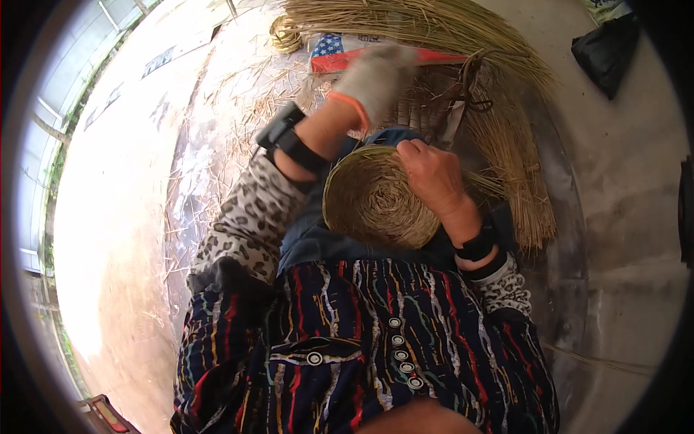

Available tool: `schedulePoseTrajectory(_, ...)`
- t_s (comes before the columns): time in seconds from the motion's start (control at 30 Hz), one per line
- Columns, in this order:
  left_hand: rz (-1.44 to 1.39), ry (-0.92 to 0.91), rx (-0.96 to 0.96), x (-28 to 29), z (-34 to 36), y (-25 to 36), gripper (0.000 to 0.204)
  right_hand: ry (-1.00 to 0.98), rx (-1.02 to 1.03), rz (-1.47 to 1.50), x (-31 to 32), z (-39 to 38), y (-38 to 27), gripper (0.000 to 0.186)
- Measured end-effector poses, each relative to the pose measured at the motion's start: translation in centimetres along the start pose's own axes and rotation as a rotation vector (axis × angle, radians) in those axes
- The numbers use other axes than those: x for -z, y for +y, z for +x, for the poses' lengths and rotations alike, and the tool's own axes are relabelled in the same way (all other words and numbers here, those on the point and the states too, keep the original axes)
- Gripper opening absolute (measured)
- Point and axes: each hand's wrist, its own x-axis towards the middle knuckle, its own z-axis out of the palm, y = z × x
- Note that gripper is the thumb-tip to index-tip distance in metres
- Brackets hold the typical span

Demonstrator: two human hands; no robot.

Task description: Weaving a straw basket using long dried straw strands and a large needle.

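A round woven straw basket rests in my lap, its open mouth turned up toward me and its coiled bottom showing inside. My right hand, bare, is closed on the basket's far right rim, thumb and fingers pinched together at the edge. My left hand wears a pale work glove with an orange cuff. It is raised beyond the basket, apart from it, over a sack with a red band. Motion smears its fingers, so I cannot make out whether it holds anything.
A large bundle of long straw lies at the far side. Another straw bundle lies to the right, near a dark curved handle. Loose straw bits litter the floor on the left. A black plastic bag sits far right.
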Motion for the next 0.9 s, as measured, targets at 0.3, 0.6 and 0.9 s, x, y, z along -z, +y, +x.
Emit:
schedulePoseTrajectory(0.3, -0.333, -0.078, -0.175, -1.2, -9.3, 12.0, 0.008, 0.032, -0.070, 0.262, -0.5, -0.5, 1.2, 0.028)
schedulePoseTrajectory(0.6, -0.147, -0.185, 0.252, 2.9, -7.6, 9.7, 0.013, -0.005, -0.073, 0.111, -0.5, -0.2, 1.0, 0.023)
schedulePoseTrajectory(0.9, -0.188, -0.085, 0.236, 4.7, -10.4, 5.4, 0.018, -0.050, -0.122, 0.086, -0.8, -0.2, 1.1, 0.020)
